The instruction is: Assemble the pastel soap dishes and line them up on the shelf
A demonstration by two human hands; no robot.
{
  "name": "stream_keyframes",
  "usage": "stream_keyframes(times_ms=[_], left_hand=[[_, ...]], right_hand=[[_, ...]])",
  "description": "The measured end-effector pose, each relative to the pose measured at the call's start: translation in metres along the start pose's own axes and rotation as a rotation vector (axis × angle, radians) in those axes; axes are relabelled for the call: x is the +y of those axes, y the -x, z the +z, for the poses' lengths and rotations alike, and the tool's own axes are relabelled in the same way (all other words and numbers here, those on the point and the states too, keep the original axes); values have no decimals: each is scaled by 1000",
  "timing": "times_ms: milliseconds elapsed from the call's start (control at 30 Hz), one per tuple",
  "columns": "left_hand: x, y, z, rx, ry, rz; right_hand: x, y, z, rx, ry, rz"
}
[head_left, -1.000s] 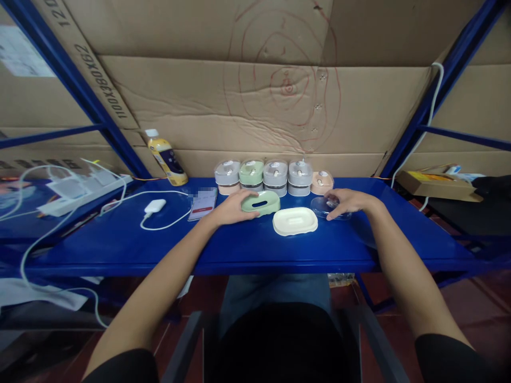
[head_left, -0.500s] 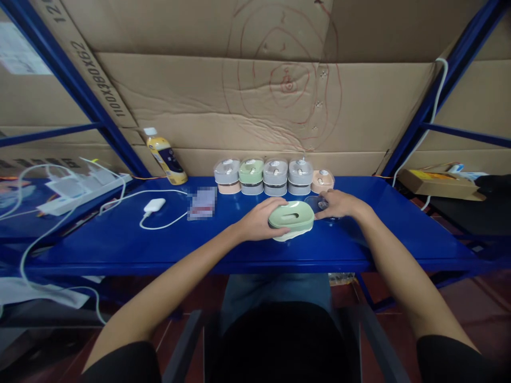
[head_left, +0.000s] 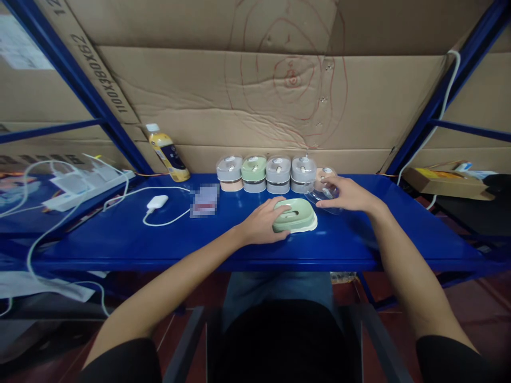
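White power strip (head_left: 85,190) far left, white cable (head_left: 167,189) running to a small white adapter (head_left: 157,202), then my phone (head_left: 204,200), screen blurred. Cardboard carton (head_left: 96,74) behind reads 1100X380X62. Plastic bottle (head_left: 167,157) with yellow contents stands against it, label too small to read. Behind my hands, a row of lidded plastic containers (head_left: 278,174): grey, green, grey, grey, no legible marks. Left hand (head_left: 263,223) is cupped palm-down over a green plastic lid (head_left: 304,215), fingers spread across its top and slot; can't tell if that's a real grip or just pressing. Lid sits seated on a cream plastic tray (head_left: 310,226), both on the blue steel tabletop (head_left: 339,242), mid-table, just in front of the container row. Looks like light, stiff moulded plastic, smooth, so I'd judge the rim the best hold, with a little slip risk on the domed top. Right hand (head_left: 353,194) is partly open, fingers curved over a clear plastic lid (head_left: 319,203) near the end of the row; contact yes, firm hold can't tell. That piece looks thin, light and slippery, probably easy to scuff, so edge pinch seems safest. Far right: brown cardboard box (head_left: 447,186), yellow label, nothing readable.
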State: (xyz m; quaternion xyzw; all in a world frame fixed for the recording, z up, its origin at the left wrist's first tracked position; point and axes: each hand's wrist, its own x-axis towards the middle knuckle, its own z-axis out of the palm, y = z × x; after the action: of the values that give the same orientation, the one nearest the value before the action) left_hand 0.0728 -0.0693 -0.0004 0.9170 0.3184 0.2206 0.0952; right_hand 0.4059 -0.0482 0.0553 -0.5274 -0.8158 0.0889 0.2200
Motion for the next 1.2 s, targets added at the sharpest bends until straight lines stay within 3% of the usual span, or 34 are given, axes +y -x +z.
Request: stream_keyframes(times_ms=[133, 300, 400, 533, 800, 1000, 1200], left_hand=[[-2, -4, -1, 21, 97, -11], [-3, -13, 4, -6, 157, 15], [-4, -16, 8, -17, 179, 35], [-9, -17, 9, -23, 239, 15], [-22, -18, 19, 4, 383, -163], [-25, -17, 24, -4, 429, -165], [-29, -17, 24, -1, 445, -149]], right_hand=[[-10, 0, 5, -10, -109, -73], [-9, -2, 8, 152, -233, -66], [-9, -2, 9, 186, -230, -69], [-14, 0, 11, 136, -190, -103], [-34, -2, 29, -73, -142, -303], [-48, -5, 52, -128, -85, -272], [-50, -3, 58, -138, -67, -269]])
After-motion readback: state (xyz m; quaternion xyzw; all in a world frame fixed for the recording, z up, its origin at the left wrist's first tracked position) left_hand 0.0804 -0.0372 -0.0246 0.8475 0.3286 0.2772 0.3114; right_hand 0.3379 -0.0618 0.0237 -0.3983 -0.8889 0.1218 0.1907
